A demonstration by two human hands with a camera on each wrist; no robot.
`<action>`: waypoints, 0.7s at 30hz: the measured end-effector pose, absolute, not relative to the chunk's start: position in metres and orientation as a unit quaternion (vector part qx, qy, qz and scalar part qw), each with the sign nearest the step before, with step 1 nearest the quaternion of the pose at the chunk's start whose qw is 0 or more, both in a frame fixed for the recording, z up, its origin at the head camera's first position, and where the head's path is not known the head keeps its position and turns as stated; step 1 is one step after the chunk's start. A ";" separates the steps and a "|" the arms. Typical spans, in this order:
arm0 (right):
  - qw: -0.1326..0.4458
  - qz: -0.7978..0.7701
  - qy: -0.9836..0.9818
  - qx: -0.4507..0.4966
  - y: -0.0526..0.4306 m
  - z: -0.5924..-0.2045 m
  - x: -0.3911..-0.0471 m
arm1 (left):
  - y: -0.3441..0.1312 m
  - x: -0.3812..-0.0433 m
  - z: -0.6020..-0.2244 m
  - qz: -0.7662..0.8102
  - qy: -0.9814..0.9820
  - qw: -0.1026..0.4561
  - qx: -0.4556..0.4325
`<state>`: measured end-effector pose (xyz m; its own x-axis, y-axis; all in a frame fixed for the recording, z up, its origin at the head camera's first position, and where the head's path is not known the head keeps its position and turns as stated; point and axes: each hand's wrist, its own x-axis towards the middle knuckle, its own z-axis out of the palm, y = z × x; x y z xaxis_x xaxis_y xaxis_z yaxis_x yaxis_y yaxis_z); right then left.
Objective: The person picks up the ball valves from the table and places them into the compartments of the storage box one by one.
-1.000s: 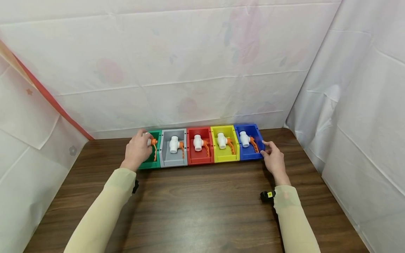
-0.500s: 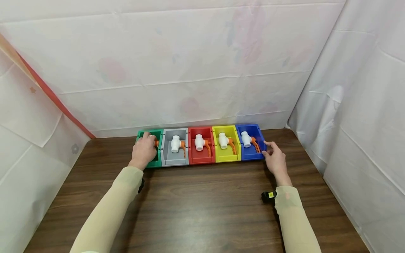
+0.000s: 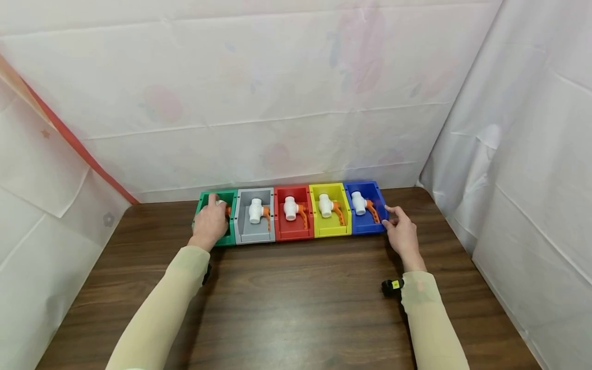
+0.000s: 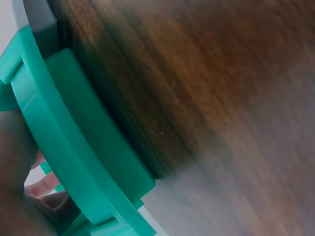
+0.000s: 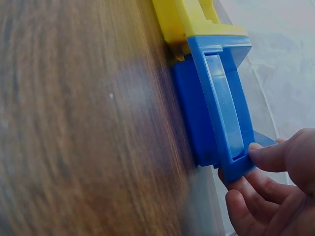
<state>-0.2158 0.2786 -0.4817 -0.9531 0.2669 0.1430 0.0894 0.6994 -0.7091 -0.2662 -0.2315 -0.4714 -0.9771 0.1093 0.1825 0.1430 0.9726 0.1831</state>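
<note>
My left hand [image 3: 210,222] reaches down into the green bin [image 3: 233,195] at the left end of a row. Its fingers are around a white ball valve [image 3: 221,203] with an orange handle, mostly hidden by the hand. The left wrist view shows the green bin's front [image 4: 64,132] with fingers [image 4: 42,186] behind it. At the row's other end my right hand [image 3: 400,234] pinches the front right corner of the blue bin [image 3: 380,205], thumb on the rim and fingers below, clearer in the right wrist view on that bin [image 5: 224,108]. A white valve [image 3: 358,203] lies inside the blue bin.
Between them stand a grey bin [image 3: 254,238], a red bin [image 3: 294,234] and a yellow bin [image 3: 333,230], each with one orange-handled white valve. The row sits at the back of the brown wooden table [image 3: 296,298], against a white cloth [image 3: 277,103].
My left hand has lowered the ball valve into the green bin and shifted slightly right. Over the last half second its fingers moved only a little. My right hand stays on the blue bin.
</note>
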 end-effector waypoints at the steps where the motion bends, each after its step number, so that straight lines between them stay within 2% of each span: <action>1: 0.118 0.375 -0.914 -0.095 0.278 -0.482 -0.217 | -0.232 -0.266 -0.472 -0.093 -0.990 0.084 -0.063; 21: 0.109 0.374 -0.916 -0.101 0.279 -0.478 -0.215 | -0.225 -0.265 -0.478 -0.083 -0.992 0.086 -0.046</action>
